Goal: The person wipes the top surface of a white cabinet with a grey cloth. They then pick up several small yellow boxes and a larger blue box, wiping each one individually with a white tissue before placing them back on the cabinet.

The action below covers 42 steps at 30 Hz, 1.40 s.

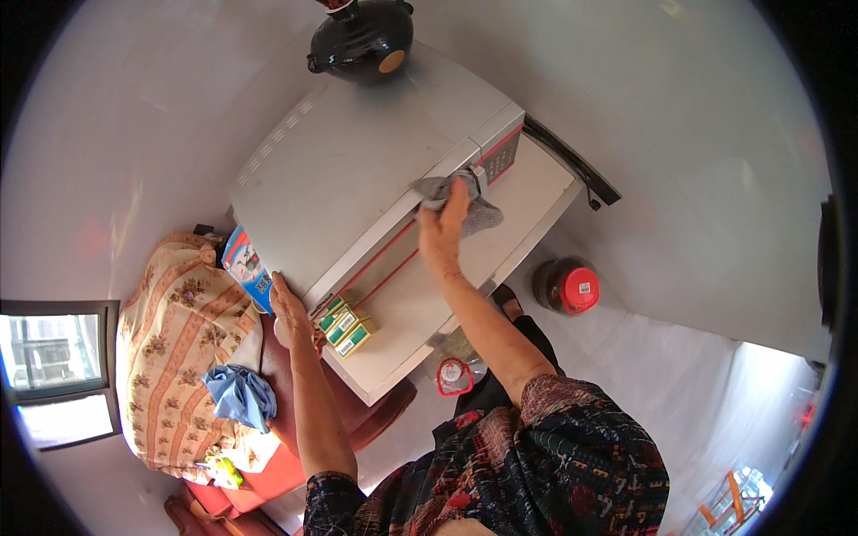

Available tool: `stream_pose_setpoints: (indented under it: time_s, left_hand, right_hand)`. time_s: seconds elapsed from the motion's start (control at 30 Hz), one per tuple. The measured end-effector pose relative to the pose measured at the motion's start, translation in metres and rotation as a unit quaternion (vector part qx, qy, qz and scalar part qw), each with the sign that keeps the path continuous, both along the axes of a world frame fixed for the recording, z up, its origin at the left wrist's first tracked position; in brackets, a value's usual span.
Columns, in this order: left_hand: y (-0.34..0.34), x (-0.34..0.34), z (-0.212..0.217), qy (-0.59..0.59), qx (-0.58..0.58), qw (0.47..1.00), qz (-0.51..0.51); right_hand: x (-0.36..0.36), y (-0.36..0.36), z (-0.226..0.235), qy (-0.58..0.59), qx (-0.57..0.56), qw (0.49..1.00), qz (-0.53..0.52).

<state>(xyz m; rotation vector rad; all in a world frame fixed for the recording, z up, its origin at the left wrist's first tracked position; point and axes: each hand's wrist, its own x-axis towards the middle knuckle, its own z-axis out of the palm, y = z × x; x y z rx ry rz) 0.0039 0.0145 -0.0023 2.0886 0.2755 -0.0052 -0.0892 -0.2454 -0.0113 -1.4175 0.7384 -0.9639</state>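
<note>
A silver microwave (pixel 357 170) stands on a white cabinet (pixel 527 196). My right hand (pixel 442 230) is closed on a grey cloth (pixel 483 214), pressing it against the front of the microwave beside the control panel (pixel 500 159). Part of the cloth hangs down from my fingers over the door. At the microwave's front left corner, my left hand (pixel 290 313) lies with its fingers stretched along the side; its palm is partly hidden. Close to that hand, several small green and yellow boxes (pixel 347 330) sit on the cabinet top in front of the door.
A black pot (pixel 362 40) rests on top of the microwave at the back. Left of it is a blue packet (pixel 246 265). A flowered cover (pixel 179 313) and a blue cloth (pixel 241 396) lie on a red sofa (pixel 259 478). Red-lidded jars (pixel 581 290) stand on the floor.
</note>
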Motion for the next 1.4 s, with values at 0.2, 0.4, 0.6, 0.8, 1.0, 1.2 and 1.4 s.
stream_pose_setpoints:
  time_s: [0.2, 0.4, 0.6, 0.8, 1.0, 1.2, 1.4]
  left_hand:
    - [-0.007, -0.002, 0.002, -0.023, -0.018, 1.0, 0.001]
    - [-0.001, 0.005, -0.002, -0.002, -0.075, 0.997, -0.019]
    - [0.0, 0.004, -0.009, -0.074, -0.045, 0.996, -0.003]
    - [0.0, 0.007, -0.012, -0.091, -0.03, 0.995, 0.011]
    - [-0.008, 0.007, -0.011, -0.107, 0.028, 0.994, 0.006]
    - [0.006, 0.016, -0.025, -0.104, 0.039, 0.994, 0.011]
    - [-0.013, 0.006, -0.006, -0.098, 0.013, 0.995, 0.004]
  right_hand:
    - [-0.011, 0.014, -0.005, -0.004, -0.171, 0.985, 0.03]
    - [0.007, -0.014, -0.05, -0.166, 0.262, 0.951, -0.019]
    - [0.014, 0.009, -0.084, -0.073, 0.532, 0.843, -0.028]
    - [0.004, 0.115, -0.103, -0.071, 0.703, 0.692, 0.146]
    - [0.014, 0.096, -0.116, -0.065, 0.659, 0.737, 0.135]
    - [0.005, -0.022, -0.011, -0.062, 0.491, 0.868, 0.037]
    - [0.002, 0.054, 0.003, 0.027, 0.002, 0.998, 0.049]
